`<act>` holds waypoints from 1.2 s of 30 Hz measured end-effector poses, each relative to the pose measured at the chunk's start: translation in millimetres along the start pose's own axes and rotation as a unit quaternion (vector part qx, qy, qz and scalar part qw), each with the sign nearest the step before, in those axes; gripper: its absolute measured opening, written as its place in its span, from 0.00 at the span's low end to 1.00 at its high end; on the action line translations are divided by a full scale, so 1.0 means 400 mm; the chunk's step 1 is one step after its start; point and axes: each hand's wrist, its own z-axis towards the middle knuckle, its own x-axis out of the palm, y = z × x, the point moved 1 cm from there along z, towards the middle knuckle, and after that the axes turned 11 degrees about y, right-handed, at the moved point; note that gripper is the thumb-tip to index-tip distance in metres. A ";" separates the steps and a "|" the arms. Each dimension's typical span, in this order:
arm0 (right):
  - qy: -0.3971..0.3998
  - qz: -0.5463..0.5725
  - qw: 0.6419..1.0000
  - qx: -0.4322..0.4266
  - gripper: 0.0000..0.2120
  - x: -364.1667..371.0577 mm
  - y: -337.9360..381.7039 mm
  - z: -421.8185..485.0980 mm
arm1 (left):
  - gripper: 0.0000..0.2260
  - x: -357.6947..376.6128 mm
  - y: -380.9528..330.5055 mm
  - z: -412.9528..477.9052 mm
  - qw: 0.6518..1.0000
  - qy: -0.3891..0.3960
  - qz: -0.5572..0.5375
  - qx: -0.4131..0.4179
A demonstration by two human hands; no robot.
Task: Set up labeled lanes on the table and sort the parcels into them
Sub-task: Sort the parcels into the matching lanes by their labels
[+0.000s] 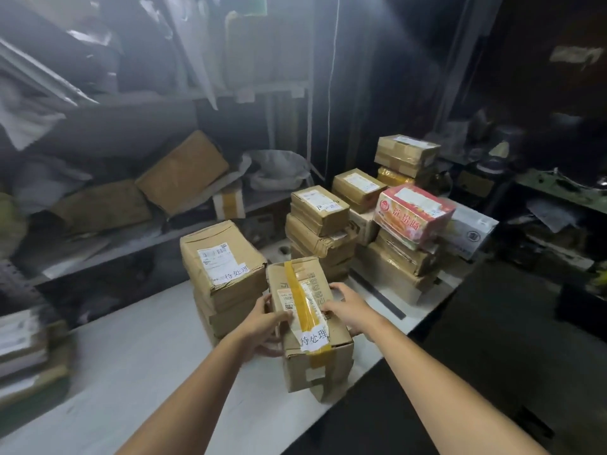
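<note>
Parcel (307, 300) between left hand (262, 326) and right hand (351, 310)

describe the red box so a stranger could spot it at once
On the white table, look at the parcel stacks at the far right end. The red box tops one stack; its neighbours are plain brown or grey.

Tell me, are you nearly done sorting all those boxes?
About partway, I think. Done: several stacks stand on the table, and the tall stack's top box bears a handwritten white label. In hand: the left hand and right hand hold a taped box with the same label, beside that stack. Left: brown parcels lie on the shelf behind, and a blurry pile sits at the picture's left edge.
</note>
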 end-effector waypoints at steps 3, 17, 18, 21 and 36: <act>0.041 -0.026 0.999 -0.014 0.31 -0.050 -0.009 0.051 | 0.36 0.043 0.002 0.019 0.999 -0.042 -0.023 -0.012; 0.147 -0.071 0.986 -0.031 0.32 -0.183 -0.051 0.155 | 0.39 0.212 -0.002 0.087 0.984 -0.152 -0.087 -0.024; 0.150 -0.073 0.985 -0.036 0.32 -0.184 -0.049 0.156 | 0.38 0.212 -0.002 0.089 0.983 -0.157 -0.087 -0.023; 0.164 -0.070 0.983 -0.047 0.32 -0.179 -0.046 0.159 | 0.36 0.205 -0.004 0.090 0.980 -0.178 -0.082 -0.023; 0.132 -0.343 0.926 -0.089 0.18 -0.179 0.110 0.119 | 0.29 0.140 -0.044 -0.046 0.961 -0.243 0.095 -0.097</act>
